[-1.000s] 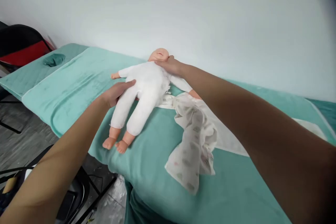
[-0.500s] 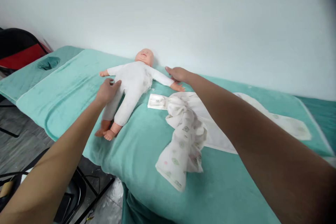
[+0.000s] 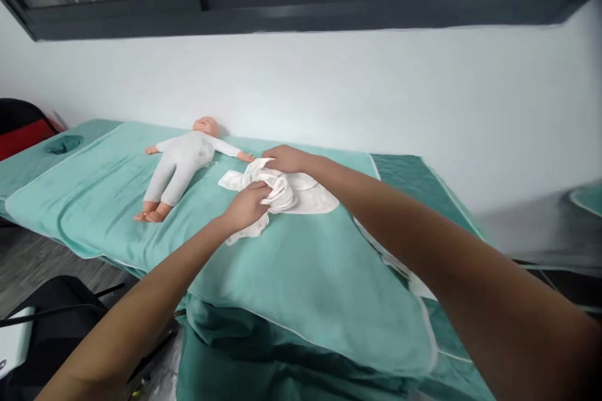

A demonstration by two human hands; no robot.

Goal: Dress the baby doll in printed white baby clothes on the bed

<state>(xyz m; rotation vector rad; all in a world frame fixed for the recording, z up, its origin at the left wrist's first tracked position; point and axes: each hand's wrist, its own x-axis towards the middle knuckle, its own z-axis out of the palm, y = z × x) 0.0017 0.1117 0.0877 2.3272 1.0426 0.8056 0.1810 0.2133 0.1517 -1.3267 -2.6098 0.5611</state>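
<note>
A baby doll (image 3: pixel 181 160) in a white suit lies on its back on a teal towel (image 3: pixel 305 276) that covers a padded table. To the doll's right lies a bunched white patterned cloth (image 3: pixel 291 194). My left hand (image 3: pixel 247 205) is closed on the cloth's near side. On the far side, my right hand (image 3: pixel 282 160) grips the same cloth, close to the doll's outstretched hand. Neither hand touches the doll.
A white wall rises right behind the table, with a dark window frame (image 3: pixel 301 0) above. A black and red chair (image 3: pixel 21 131) stands at the far left. Dark equipment (image 3: pixel 56 313) sits on the floor by the table's near left edge.
Both hands have left the doll and moved right onto the cloth, which is now gathered between them. My view has lifted and swung right, bringing the window into sight.
</note>
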